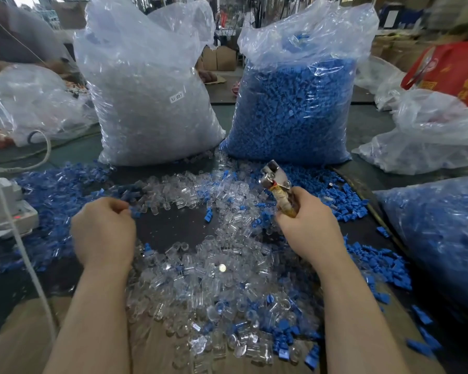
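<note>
My right hand [307,225] grips the taped yellowish handle of a metal hand tool [274,179], whose steel head points up and away from me. My left hand [104,230] has its fingers curled over the heap; a small blue piece [135,212] shows at its fingertips, and I cannot tell whether the fingers hold it. Several clear plastic caps [214,282] and blue plastic pieces [349,203] lie scattered over the dark table [170,228] between and around both hands.
A big bag of clear caps [149,98] stands behind at the left, a bag of blue pieces [295,112] beside it. Another blue-filled bag [441,238] lies at the right. More plastic bags [432,136], a red bag [454,71], a white device [8,209] and cable [19,238] flank the sides.
</note>
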`<state>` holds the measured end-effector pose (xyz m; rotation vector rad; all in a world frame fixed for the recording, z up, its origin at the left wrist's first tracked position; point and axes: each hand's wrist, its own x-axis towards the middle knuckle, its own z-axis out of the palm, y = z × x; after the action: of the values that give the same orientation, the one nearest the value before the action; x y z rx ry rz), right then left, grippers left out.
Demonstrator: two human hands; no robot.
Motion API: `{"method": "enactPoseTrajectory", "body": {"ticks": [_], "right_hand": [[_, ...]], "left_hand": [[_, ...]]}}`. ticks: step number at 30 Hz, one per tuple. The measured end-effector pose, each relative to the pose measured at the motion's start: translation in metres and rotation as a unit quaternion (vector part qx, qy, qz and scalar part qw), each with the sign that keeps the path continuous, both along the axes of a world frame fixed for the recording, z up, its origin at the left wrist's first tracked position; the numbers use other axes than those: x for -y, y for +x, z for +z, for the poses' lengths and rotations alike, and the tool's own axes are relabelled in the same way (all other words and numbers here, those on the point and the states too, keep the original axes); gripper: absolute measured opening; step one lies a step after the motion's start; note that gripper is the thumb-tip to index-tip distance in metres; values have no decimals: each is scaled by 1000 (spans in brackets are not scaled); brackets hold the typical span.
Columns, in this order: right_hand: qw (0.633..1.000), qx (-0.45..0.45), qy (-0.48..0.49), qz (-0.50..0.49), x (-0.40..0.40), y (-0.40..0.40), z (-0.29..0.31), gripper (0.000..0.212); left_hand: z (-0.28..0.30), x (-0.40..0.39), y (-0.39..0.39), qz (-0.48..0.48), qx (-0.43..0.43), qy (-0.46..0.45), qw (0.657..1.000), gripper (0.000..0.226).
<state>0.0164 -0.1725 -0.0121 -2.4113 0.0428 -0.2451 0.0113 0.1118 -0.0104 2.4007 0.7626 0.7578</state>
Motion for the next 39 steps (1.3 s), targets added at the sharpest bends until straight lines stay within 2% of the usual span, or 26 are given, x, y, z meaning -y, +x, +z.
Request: {"method": "enactPoseTrajectory", "body": {"ticks": [3,7,12,15,17,21,24,27,29,34,39], "right_hand": [[999,-21,-24,-25,3,0,1,11],[985,-53,-137,-95,9,-1,1,16],[970,-102,-125,-183,13,-4,1,13],[967,-133,-124,-180,16,-4,3,13],[971,-154,-114,-140,15,-2,2,11],[975,-164,-128,-75,8,-1,2,8],[975,-154,-148,-69,6,-2,2,10],[975,-144,-156,-67,4,-3,3,14],[975,-139,-160,-63,2,-3,3,18],[977,-139,-152,-49,0,-1,1,19],[980,-137,-133,-49,1,0,-4,16]], "left_hand": [[-6,-12,-1,35,-39,1,999,14],[-11,-17,-3,50,-84,-8,995,12],[-8,-13,-2,38,-125,12,991,17],[-1,-2,0,32,-160,62,985,31],[5,8,3,-3,-147,64,987,30],[9,37,7,-130,-107,-3,986,13],[6,57,7,-221,-102,1,970,20],[-3,70,9,-291,-137,36,946,29],[-6,76,10,-317,-158,47,934,31],[-8,81,9,-350,-150,14,925,20],[-9,83,7,-367,-154,-11,917,19]]}}
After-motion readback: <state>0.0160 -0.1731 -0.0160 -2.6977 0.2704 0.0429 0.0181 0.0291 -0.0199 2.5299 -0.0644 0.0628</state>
